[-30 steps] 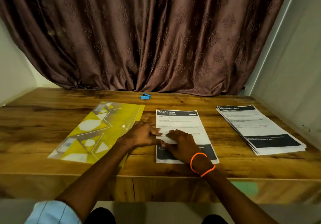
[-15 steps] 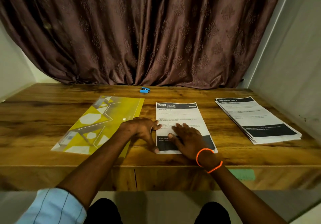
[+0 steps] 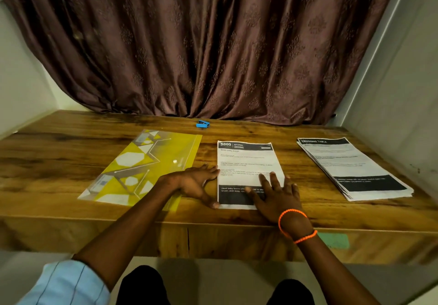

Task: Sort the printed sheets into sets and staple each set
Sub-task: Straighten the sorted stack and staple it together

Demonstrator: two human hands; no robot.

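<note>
White kitchen sheets point(image 3: 246, 162) lie squared under your flat right hand point(image 3: 277, 193); your open left hand point(image 3: 192, 184) steadies their edge. Next, you likely reach for the blue stapler point(image 3: 203, 124).

Two bare hands, both flat and open, at the near edge of the tabletop.

Left hand point(image 3: 194, 182): palm down, fingers straight and spread, tips pointing toward the far right, thumb stretched back toward the near edge; forearm bare, running in from the near left corner, a pale blue striped sleeve point(image 3: 66, 283) pushed up at the elbow. Right hand point(image 3: 275, 194): palm down, fingers straight and fanned toward the far edge, thumb out to the left; wrist over the near edge, wearing two orange bead bracelets point(image 3: 292, 225); forearm bare, entering from the near right. Hands close together, not touching.
</note>
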